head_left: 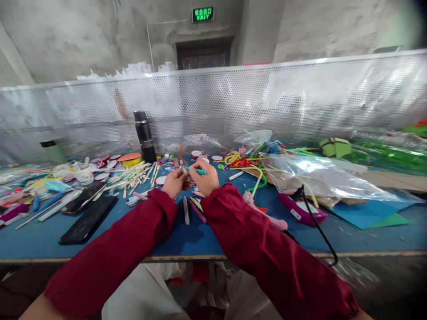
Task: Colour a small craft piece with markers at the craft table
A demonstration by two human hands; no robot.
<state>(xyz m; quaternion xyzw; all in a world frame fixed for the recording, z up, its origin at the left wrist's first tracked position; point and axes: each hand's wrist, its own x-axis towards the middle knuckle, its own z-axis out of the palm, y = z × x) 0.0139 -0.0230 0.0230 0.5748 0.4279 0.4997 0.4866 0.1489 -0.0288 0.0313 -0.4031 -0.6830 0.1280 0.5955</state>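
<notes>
My right hand (pixel 207 179) grips a teal marker pen (pixel 200 171), its fingers closed round the barrel. Close against it, my left hand (pixel 174 182) pinches something small that the fingers mostly hide. Both hands meet just above the blue tabletop (pixel 196 242). Below them lie a pale, slim stick-like tool (pixel 186 211) and a purple pen (pixel 198 210). A white round lid with a red rim (pixel 160 180) sits to the left of my left hand. Beyond the right hand is a white marker (pixel 235 176).
A black bottle (pixel 145 138) stands at the back near a perforated metal screen (pixel 207 102). Wooden sticks (pixel 135 175) and a black phone (pixel 88 220) lie left. On the right are a purple glue-gun-like device (pixel 302 209), its black cable (pixel 320 231) and clear plastic bags (pixel 316 173).
</notes>
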